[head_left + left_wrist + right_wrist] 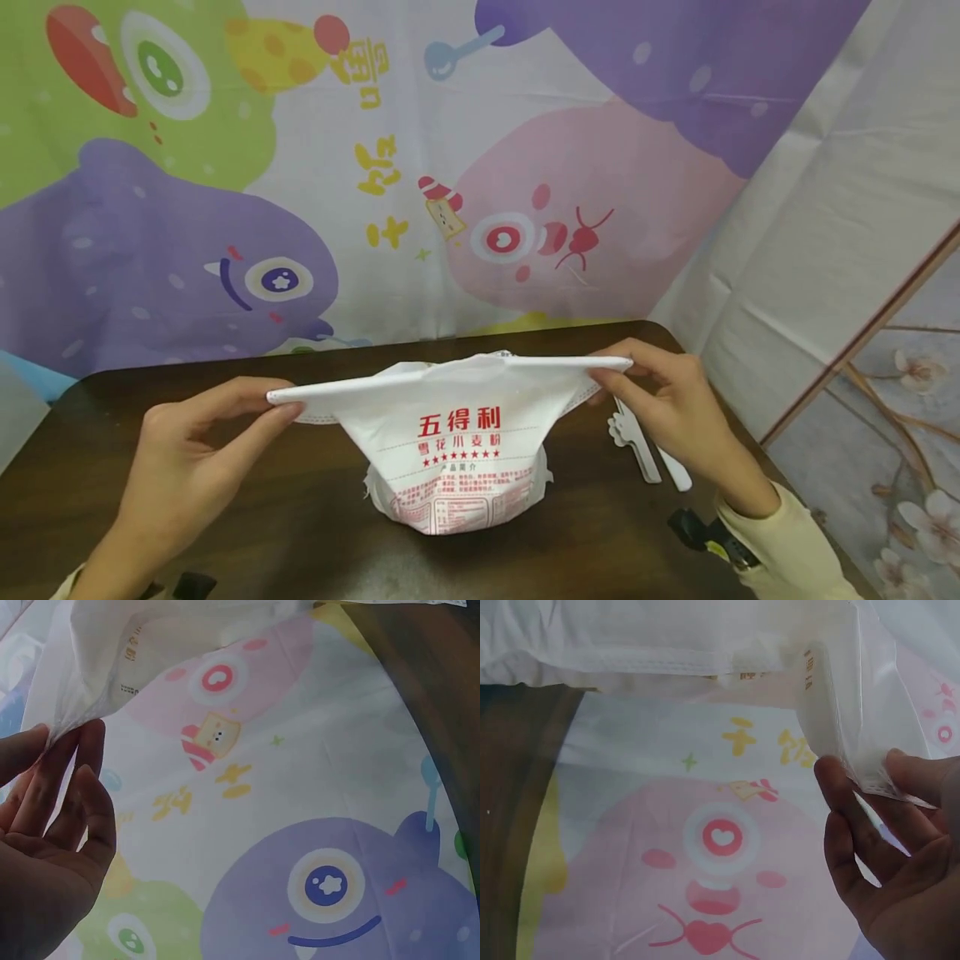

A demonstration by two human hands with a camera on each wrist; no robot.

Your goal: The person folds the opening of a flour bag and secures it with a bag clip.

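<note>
A white flour bag with red Chinese print stands in the middle of the dark table, its top edge folded over and stretched sideways. My left hand pinches the left corner of that fold between thumb and fingers. At the opposite corner my right hand pinches the fold the same way. In the left wrist view, the thumb and fingertips of the left hand meet on the bag's corner. The right wrist view has the right hand gripping the other corner of the bag.
White plastic utensils, one with a flower-shaped end, lie on the table beside my right hand. Behind the table hangs a cartoon-printed cloth. A flower-patterned panel borders the right side.
</note>
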